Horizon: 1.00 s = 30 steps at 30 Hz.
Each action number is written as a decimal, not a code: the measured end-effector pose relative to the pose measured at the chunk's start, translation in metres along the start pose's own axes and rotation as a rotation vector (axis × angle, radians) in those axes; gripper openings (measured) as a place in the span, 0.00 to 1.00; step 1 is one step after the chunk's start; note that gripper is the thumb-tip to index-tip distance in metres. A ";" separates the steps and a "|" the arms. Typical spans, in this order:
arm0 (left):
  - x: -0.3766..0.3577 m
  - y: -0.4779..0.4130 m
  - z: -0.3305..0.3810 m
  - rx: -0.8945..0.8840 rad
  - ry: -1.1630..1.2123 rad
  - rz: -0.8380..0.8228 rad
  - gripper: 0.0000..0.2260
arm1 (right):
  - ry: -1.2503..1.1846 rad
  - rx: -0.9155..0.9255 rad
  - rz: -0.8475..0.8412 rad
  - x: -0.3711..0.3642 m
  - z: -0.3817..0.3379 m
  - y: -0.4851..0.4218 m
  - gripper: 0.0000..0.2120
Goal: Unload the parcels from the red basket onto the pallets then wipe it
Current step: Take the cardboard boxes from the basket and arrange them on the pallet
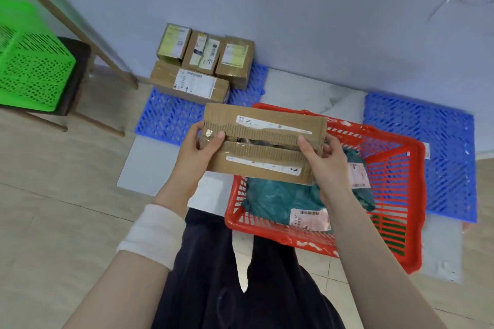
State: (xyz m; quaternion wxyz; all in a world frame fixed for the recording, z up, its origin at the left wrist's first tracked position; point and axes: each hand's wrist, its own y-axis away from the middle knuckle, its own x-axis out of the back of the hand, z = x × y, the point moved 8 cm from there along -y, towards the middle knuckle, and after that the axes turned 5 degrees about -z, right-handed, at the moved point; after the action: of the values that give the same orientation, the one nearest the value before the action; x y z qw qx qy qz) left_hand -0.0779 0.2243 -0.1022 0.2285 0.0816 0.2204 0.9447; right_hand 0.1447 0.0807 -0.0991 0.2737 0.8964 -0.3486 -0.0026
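I hold a flat brown cardboard parcel [263, 141] with a torn top in both hands, above the near-left part of the red basket [401, 195]. My left hand [197, 152] grips its left end, thumb on top. My right hand [324, 161] grips its right end. Inside the basket lie teal plastic mailer bags [278, 200] with white labels. The left blue pallet [168, 117] by the wall carries several cardboard boxes [203, 67]. The right blue pallet [443, 141] lies bare behind the basket.
A green basket [29, 61] stands on a dark stool [77, 80] at the left, with a slanted wooden leg [80, 32] beside it. The wall runs behind the pallets. My dark-trousered legs [240, 288] are below the basket on the tiled floor.
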 end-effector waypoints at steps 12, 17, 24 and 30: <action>0.214 -0.121 -0.047 0.201 0.023 0.144 0.21 | -0.075 -0.100 0.022 -0.246 0.007 -0.048 0.17; 0.261 -0.167 -0.065 0.268 -0.128 0.171 0.08 | -0.103 -0.264 0.051 -0.308 0.030 -0.073 0.23; 0.268 -0.259 -0.137 0.327 -0.262 0.179 0.13 | -0.033 -0.444 0.127 -0.348 0.109 -0.149 0.22; 0.264 -0.309 -0.173 0.304 -0.284 0.204 0.08 | 0.012 -0.421 0.162 -0.369 0.145 -0.195 0.20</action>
State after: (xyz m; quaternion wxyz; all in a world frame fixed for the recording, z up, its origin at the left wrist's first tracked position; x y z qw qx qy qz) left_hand -0.2327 0.5291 -0.3824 0.1454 0.2690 0.3165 0.8979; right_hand -0.0414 0.3598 -0.3872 0.4560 0.7886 -0.4097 -0.0481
